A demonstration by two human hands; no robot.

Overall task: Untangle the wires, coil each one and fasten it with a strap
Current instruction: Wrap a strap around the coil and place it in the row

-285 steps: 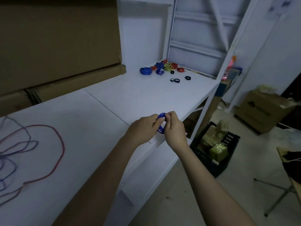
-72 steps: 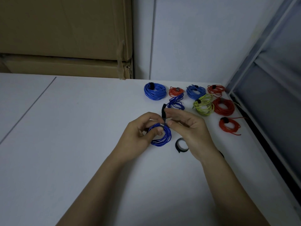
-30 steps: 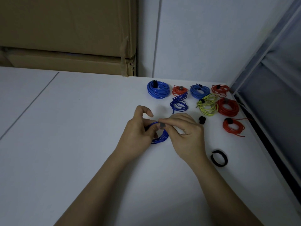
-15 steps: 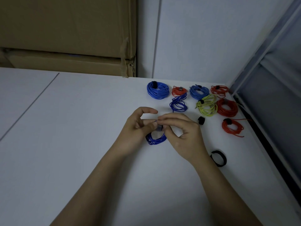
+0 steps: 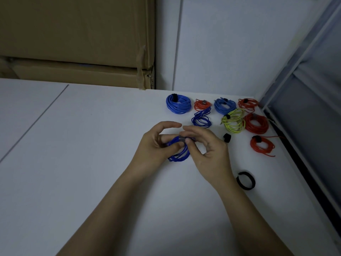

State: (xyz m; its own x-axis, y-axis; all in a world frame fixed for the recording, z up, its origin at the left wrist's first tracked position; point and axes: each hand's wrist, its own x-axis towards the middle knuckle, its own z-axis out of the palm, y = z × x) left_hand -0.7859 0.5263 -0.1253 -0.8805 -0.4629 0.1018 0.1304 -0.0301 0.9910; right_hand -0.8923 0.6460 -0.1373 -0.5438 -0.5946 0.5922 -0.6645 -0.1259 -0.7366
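Head view: both hands meet over a white table, w/ a dark blue wire coil between them, its lower edge near or on the tabletop. Left hand grips the coil's left side, thumb pressed across the strands, index finger arched above. Right hand pinches a small grey strap at the coil's top btwn thumb and fingertips, other fingers curled loosely.

Back-right of the table, finished bundles sit close together: a big blue coil w/ black strap, a small red coil, a lighter blue coil, another red coil by the corner. In front of those: a loose dark blue bundle, a yellow-green coil, a thick red coil. Nearer the right edge, a red coil with trailing ends.

A small black rolled strap lies just beside the right hand's knuckles. A bigger black strap loop lies right of the wrist, apart from it.

Cardboard boxes stacked against the wall at back left.
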